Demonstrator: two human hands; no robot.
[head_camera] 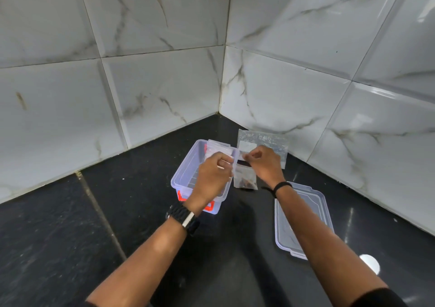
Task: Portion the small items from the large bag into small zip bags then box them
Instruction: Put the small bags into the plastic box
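On the dark worktop (pixel 70 236) in the tiled corner, a clear plastic box (pixel 186 175) with red latches sits to the left, open, with what look like small zip bags (pixel 217 148) propped against its far wall, probably so finished portions gather where they will be stored. Over the box's right rim the left hand (pixel 211 177), a dark strap at its wrist, pinches the left end of the top edge of a small zip bag (pixel 244 177). That bag hangs upright between the two hands, its long axis vertical, mouth upward, dark small items settled at its bottom, just above the worktop. The right hand (pixel 263 163) pinches the other end of the same top edge with fingers curled; held taut from both ends like this, the strip seems ready to be pressed closed, though whether it is sealed cannot be told. Behind the right hand the large bag (pixel 266 142) leans against the far wall tiles. The box's lid (pixel 303 217) lies flat to the near right, out of the way.
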